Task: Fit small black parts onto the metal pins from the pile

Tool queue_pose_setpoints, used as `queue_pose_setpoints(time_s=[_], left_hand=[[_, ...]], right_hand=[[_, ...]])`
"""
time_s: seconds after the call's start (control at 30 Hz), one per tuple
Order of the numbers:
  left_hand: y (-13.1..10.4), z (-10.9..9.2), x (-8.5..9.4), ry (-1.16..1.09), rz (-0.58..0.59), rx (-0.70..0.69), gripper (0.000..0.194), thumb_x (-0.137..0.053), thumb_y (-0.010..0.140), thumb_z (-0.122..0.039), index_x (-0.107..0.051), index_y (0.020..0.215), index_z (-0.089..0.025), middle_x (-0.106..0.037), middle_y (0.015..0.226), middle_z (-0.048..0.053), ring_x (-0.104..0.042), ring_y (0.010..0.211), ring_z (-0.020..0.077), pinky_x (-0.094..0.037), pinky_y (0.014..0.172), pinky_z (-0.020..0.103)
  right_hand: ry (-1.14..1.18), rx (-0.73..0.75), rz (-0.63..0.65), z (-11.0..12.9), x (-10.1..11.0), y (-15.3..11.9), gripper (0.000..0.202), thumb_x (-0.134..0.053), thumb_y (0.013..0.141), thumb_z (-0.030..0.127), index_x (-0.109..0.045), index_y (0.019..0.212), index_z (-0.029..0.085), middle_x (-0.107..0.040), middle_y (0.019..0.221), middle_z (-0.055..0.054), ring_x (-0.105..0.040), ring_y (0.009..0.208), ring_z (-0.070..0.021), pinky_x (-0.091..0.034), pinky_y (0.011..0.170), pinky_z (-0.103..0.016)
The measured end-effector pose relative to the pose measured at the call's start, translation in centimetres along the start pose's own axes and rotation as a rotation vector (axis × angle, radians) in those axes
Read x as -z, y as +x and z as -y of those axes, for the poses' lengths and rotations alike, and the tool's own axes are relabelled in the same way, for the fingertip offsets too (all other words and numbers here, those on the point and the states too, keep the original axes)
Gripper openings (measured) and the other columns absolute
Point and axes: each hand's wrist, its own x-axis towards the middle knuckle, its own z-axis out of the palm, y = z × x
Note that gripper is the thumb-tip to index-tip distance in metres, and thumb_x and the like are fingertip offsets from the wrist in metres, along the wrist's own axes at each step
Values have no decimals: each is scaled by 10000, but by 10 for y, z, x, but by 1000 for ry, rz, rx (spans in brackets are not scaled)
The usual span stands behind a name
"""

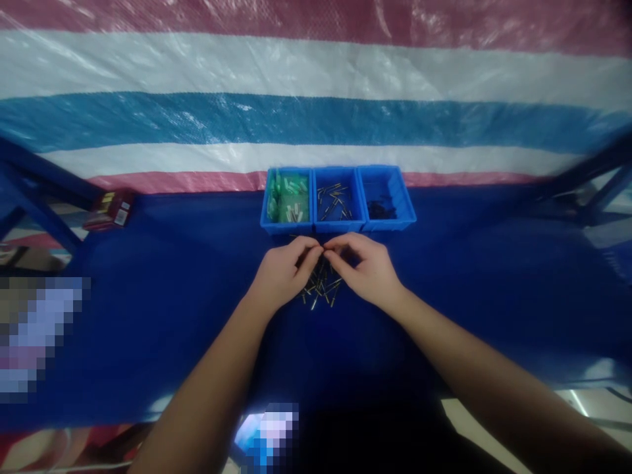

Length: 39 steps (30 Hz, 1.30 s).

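Observation:
My left hand (282, 268) and my right hand (366, 266) meet at the fingertips, both pinched closed over the blue table. Whatever sits between the fingers is too small or hidden to name. Below them lies a loose pile of thin brass-coloured and dark metal pins (322, 289), partly covered by the hands. Just beyond stand three blue bins side by side. The left bin (288, 228) holds a green bag with small silvery pieces. Several similar thin pins lie in the middle bin (338, 226). Small dark parts are in the right bin (395, 224).
A dark blue cloth (162, 303) covers the table. A red box (112, 207) sits at the far left, beside a blue frame post (44, 197). A striped plastic sheet (316, 122) hangs behind the bins. Blurred-out patches show at the left and bottom edges.

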Motion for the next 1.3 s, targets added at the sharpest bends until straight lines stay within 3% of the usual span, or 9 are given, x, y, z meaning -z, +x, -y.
queue_pose_setpoints(time_s=[0.1, 0.27, 0.57, 0.77, 0.9, 1.0, 1.17, 1.3], left_hand=[[0, 0, 1, 15, -1, -22, 187, -540, 984, -339, -653, 945, -197, -679, 734, -23, -594, 563, 90, -418, 567, 222], [-1, -1, 0, -68, -18, -14, 159, -578, 963, -327, -638, 1049, -209, -635, 668, -52, -582, 547, 82, -442, 577, 206], [0, -1, 1, -58, -22, -53, 159, -572, 965, -327, -662, 945, -197, -646, 687, -36, -571, 543, 77, -434, 556, 197], [-1, -3, -2, -95, -69, -99, 171, -640, 917, -284, -674, 1074, -226, -569, 620, -73, -521, 509, 59, -440, 564, 179], [0, -1, -4, -53, -85, -107, 165, -657, 910, -304, -685, 1055, -230, -563, 623, -72, -516, 515, 59, -438, 571, 179], [0, 0, -4, -46, -78, -101, 156, -638, 925, -301, -688, 1052, -225, -564, 611, -71, -514, 510, 61, -434, 566, 183], [-1, -1, -2, -69, -51, -61, 153, -607, 941, -283, -678, 1065, -229, -599, 623, -66, -557, 522, 70, -451, 570, 186], [-1, -1, 0, -67, -28, -10, 174, -572, 960, -291, -657, 1097, -226, -663, 693, -43, -618, 577, 90, -475, 593, 202]], right_hand=[[6, -1, 8, 1, 0, 0, 80, -669, 886, 196, -719, 946, 210, -715, 843, -22, -650, 724, -147, -557, 682, -290], [8, -2, 0, -1, 0, 0, 84, -655, 907, 219, -728, 950, 219, -732, 890, -33, -668, 757, -159, -566, 690, -306], [29, 31, 10, -1, 1, 0, 102, -659, 896, 199, -743, 945, 231, -725, 986, -50, -691, 856, -179, -593, 737, -330], [154, -124, -62, -2, -2, 1, 115, -724, 850, 240, -735, 963, 216, -747, 903, -37, -700, 780, -166, -593, 697, -315], [352, -248, -43, -5, -6, 1, 222, -767, 813, 288, -711, 1007, 197, -763, 883, -40, -726, 811, -176, -591, 710, -314], [457, -298, -14, -6, -7, 2, 266, -785, 793, 325, -695, 1005, 192, -765, 842, -31, -712, 725, -154, -577, 646, -291], [493, -347, -10, -6, -5, 4, 257, -809, 768, 363, -694, 910, 183, -753, 765, -23, -699, 674, -147, -567, 603, -278], [432, -305, -9, -5, -3, 5, 213, -803, 777, 356, -709, 865, 187, -748, 764, -21, -679, 649, -138, -557, 600, -277]])
